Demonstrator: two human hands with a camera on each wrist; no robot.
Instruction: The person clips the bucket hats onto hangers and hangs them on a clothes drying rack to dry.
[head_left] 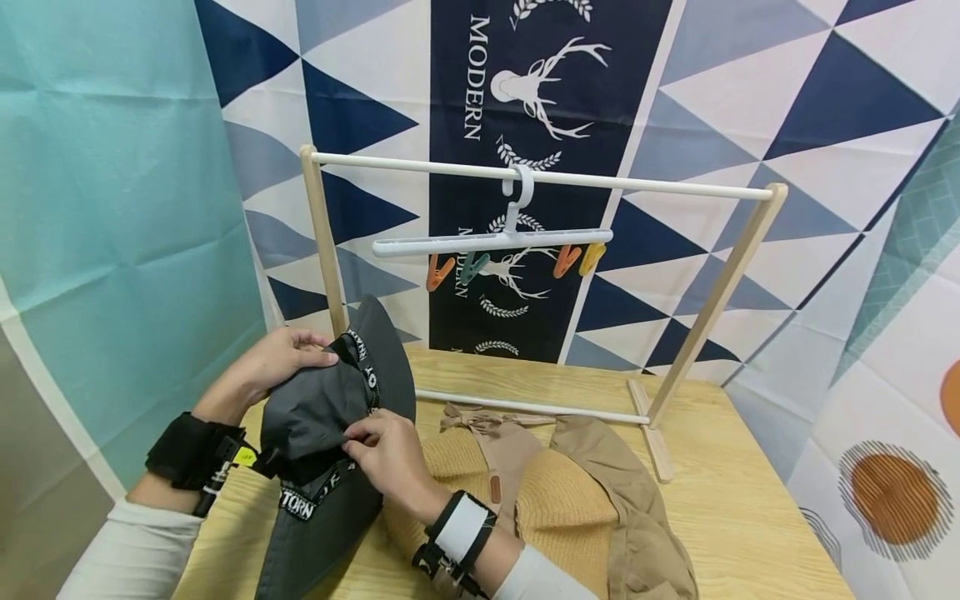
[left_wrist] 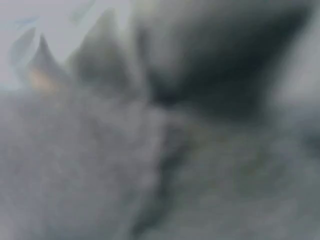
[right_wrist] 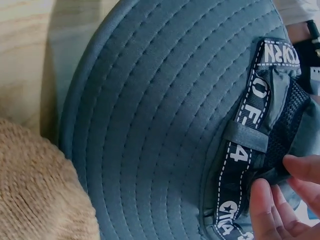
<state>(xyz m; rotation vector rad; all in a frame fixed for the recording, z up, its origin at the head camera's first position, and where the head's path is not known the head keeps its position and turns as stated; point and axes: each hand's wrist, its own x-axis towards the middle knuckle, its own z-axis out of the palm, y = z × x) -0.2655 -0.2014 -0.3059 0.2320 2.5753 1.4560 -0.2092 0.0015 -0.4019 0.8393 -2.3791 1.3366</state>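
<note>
A dark grey bucket hat [head_left: 307, 412] stands tipped on its side at the left of the table, its wide brim facing right. Black tape with white lettering [right_wrist: 242, 125] runs round the base of its crown. At the crown's upper side, my left hand [head_left: 281, 362] holds the cloth, thumb on the near face. My right hand [head_left: 390, 458] pinches a fold of crown fabric near the tape, between thumb and fingers, as the right wrist view also shows. Blurred grey cloth fills the left wrist view, where no hand can be made out.
A straw and beige cloth hat [head_left: 555, 500] lies just right of the grey one. Behind stands a wooden rack [head_left: 705, 308] with a white top rail. From the rail hangs a white hanger [head_left: 495, 242] bearing several coloured clips [head_left: 566, 261]. Patterned cloth walls enclose the table [head_left: 750, 517].
</note>
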